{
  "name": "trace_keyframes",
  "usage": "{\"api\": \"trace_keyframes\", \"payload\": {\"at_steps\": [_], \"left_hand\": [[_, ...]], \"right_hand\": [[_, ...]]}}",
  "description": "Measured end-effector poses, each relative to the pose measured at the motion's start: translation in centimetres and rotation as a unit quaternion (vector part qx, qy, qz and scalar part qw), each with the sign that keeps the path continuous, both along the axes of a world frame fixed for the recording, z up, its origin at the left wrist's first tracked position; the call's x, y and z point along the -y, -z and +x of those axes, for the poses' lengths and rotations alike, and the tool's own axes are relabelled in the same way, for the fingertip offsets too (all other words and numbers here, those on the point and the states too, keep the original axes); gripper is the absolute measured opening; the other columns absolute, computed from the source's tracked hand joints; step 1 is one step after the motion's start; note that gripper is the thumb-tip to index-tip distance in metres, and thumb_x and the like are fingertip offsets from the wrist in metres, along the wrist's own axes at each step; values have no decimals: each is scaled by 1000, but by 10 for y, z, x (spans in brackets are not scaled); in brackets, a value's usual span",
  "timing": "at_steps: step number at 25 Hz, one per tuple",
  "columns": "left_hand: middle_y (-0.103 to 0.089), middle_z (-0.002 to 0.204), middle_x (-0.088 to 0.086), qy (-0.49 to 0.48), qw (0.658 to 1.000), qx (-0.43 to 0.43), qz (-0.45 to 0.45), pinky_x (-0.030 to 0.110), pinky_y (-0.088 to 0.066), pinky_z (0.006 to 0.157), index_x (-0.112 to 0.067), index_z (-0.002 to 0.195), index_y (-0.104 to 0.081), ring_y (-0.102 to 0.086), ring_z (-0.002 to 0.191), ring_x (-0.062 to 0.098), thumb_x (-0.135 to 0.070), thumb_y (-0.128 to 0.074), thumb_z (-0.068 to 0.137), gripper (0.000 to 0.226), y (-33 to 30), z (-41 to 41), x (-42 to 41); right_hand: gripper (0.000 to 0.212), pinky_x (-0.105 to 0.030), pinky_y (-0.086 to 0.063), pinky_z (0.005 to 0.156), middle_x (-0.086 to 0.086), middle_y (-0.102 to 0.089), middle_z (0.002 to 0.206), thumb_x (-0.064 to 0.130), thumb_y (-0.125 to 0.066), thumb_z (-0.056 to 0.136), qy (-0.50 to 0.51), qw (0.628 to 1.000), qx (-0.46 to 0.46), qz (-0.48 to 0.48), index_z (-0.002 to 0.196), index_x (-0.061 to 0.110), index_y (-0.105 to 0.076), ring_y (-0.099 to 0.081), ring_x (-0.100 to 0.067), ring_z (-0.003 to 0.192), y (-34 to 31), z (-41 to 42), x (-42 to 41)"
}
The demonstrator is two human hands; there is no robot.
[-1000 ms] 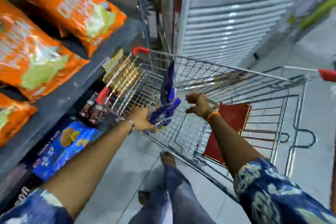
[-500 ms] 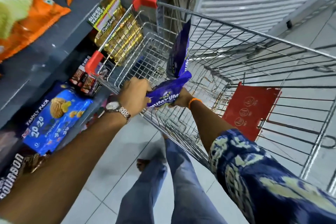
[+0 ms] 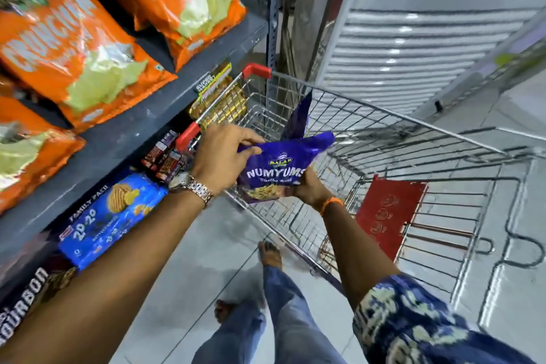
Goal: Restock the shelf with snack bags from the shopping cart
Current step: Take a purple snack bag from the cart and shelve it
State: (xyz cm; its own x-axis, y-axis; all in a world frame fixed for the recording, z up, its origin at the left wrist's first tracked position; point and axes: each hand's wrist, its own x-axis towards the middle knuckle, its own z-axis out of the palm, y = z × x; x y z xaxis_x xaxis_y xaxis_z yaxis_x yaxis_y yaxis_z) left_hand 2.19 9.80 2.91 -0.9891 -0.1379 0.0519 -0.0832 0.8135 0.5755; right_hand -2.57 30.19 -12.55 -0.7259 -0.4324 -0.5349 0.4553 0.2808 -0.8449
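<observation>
The purple bag [image 3: 279,168] reads "NUMYUMS". My left hand [image 3: 220,161] grips its top edge, my right hand [image 3: 310,188] clasps its bottom, over the cart [image 3: 384,124].

One head-worn view, looking steeply down, close over the shopping cart [image 3: 384,139]; shelf [image 3: 141,133] at left.

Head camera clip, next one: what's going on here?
A person is restocking from a shopping cart parked beside a store shelf. Both hands hold one purple Numyums snack bag above the cart's near corner: the left hand grips its top edge, the right hand supports it from below. A second purple bag stands in the cart. Orange Crunchum bags fill the shelf above.
</observation>
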Motion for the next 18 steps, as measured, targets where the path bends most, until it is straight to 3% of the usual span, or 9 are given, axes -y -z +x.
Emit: {"api": "trace_keyframes", "payload": {"at_steps": [2,5,7,9,10,12,15,18], "left_hand": [[-79,85,0,-17,997,-63,27,21,-50,70,-22,92,-80,-62,64,7,-21,-82,76,16,-29,0,3],[-79,85,0,-44,989,-120,75,22,-53,68,-20,89,-80,-66,69,6,-23,-84,74,15,-74,6,9],[-79,83,-1,-56,981,-172,69,6,-46,65,-20,87,-81,-67,70,3,-25,-84,73,16,-109,11,19],[-78,80,-1,-71,971,-222,57,-1,-37,62,-20,86,-81,-64,67,0,-30,-84,71,18,-147,15,32],[-78,80,0,-81,965,-245,51,0,-37,62,-20,86,-81,-62,66,-1,-32,-84,71,19,-169,17,41],[-77,79,-3,-94,951,-289,47,9,-41,64,-20,86,-80,-62,66,-1,-35,-83,71,22,-209,21,54],[-69,80,-16,-108,918,-379,35,12,-47,71,-20,88,-80,-64,75,-3,-34,-81,75,20,-274,41,70],[-69,84,-18,-113,880,-461,3,18,-51,78,-18,89,-79,-65,79,-4,-31,-77,80,16,-343,64,92]], "right_hand": [[64,-20,-60,79,-13,-61,117,-32,-66,68,-9,999,-45,-15,126,-11,-51,-63,-16,102,-28,6,0],[54,-9,-55,75,2,-73,104,-30,-67,70,-20,994,-95,-57,109,7,-60,-70,6,86,-69,10,2],[50,-14,-56,78,9,-78,96,-24,-72,70,-26,987,-141,-69,107,9,-64,-72,2,87,-104,6,5],[48,-29,-58,88,-3,-77,106,-14,-80,69,-47,978,-189,-70,110,8,-67,-70,-12,95,-142,-1,13],[48,-35,-57,92,-11,-75,112,-10,-82,70,-59,972,-212,-77,112,8,-68,-68,-17,99,-165,-5,20],[47,-34,-57,93,-13,-74,114,-6,-83,70,-74,961,-246,-99,112,9,-70,-69,-17,100,-208,-12,37],[35,-25,-57,80,4,-79,95,-2,-85,69,-92,942,-296,-130,97,17,-77,-71,-5,88,-278,-13,63],[25,-13,-55,69,12,-79,82,3,-84,68,-115,916,-341,-177,83,22,-79,-71,3,77,-350,-8,90]]}}
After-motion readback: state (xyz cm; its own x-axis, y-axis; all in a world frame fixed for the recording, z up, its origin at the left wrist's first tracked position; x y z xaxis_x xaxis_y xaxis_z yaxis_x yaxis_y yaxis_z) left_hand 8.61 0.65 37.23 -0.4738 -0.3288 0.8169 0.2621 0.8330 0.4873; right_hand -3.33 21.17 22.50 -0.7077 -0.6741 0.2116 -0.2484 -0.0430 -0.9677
